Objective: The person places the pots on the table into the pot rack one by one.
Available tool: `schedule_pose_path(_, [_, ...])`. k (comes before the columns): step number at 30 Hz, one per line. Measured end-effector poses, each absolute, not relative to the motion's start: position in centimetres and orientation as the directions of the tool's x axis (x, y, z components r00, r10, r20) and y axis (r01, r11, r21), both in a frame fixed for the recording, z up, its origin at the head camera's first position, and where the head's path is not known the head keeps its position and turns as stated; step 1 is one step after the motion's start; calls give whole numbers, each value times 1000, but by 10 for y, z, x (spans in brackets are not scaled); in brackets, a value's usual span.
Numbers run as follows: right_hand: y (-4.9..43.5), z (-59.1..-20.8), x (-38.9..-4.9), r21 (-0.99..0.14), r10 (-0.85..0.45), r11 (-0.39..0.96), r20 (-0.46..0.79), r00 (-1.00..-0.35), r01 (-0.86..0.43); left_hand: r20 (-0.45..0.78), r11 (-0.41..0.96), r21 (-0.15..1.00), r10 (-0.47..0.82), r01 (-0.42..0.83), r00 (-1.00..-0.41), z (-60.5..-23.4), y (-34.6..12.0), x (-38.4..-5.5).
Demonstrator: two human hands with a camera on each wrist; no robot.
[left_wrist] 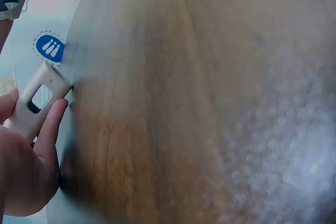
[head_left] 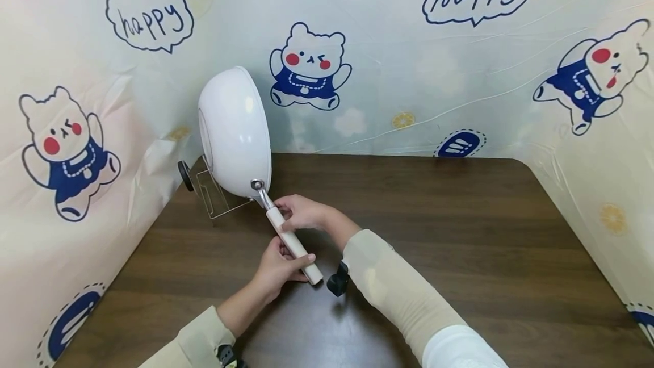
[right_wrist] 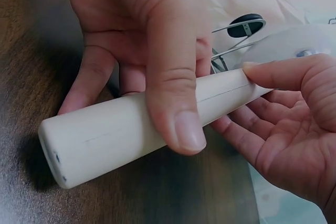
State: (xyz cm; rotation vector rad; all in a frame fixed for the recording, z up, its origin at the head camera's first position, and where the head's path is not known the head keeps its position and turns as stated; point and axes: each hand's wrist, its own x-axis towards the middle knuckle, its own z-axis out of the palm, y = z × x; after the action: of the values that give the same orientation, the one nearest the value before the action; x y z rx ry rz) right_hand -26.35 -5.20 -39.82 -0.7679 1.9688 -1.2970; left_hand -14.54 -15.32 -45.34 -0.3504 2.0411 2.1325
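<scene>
A white frying pan [head_left: 235, 129] stands tilted on its side at the left of the table, its rounded outer side showing. Its white handle [head_left: 296, 246] slopes down towards me from a metal neck. My left hand [head_left: 278, 268] grips the handle near its free end, the thumb [right_wrist: 184, 124] lying across it. Higher up, close to the neck, my right hand [head_left: 306, 213] pinches the handle between thumb and fingers [right_wrist: 236, 135]. In the left wrist view, the handle's end [left_wrist: 58, 80] has a slot through it. The pan's inside is hidden.
A thin wire rack [head_left: 209, 203] with a black round piece [head_left: 185, 175] stands behind and beside the pan, partly hidden by it. The brown wooden table [head_left: 460, 243] meets a cartoon-printed cloth [head_left: 383, 72] at its back and sides.
</scene>
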Motion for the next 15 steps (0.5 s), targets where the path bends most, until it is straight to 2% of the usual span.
schedule_pose_path(7, [-50, -399, -257, -922, -743, 350, -166, -648, -165, -318, -30, 948, -45, -316, -947, -452, -157, -145])
schedule_pose_path(15, [-51, -403, -248, -935, -724, 309, -111, -681, -176, -296, -64, 955, -110, -290, -949, -445, -174, -145])
